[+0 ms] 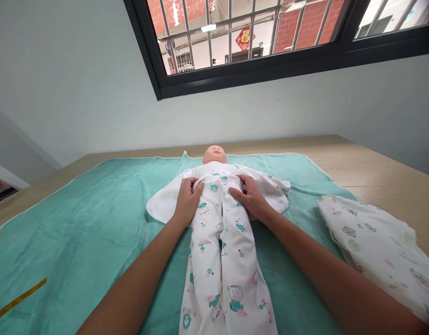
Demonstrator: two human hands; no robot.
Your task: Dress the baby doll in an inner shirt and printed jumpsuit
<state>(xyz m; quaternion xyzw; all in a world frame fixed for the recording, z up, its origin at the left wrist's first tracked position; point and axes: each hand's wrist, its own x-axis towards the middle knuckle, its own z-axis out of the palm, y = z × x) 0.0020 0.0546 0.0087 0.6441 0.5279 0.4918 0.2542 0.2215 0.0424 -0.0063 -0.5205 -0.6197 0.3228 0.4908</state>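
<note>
A baby doll (214, 154) lies on its back, its head at the far side. It wears a white top (165, 202) with wide sleeves spread out to both sides. White printed baby trousers (207, 251) lie over its lower body, the legs stretching toward me. At the left side of the waistband, my left hand (189, 197) is closed with thumb and fingers on the cloth. My right hand (251, 195) grips the right side of the waistband in the same way. The doll's body and legs are hidden under the clothes.
A green blanket (88, 223) with a pale edge covers much of the wooden table (361, 163). On the right lies a folded printed cloth (375, 246). A yellow strip (20, 298) rests at the lower left. Behind the table is a wall with a barred window (231, 77).
</note>
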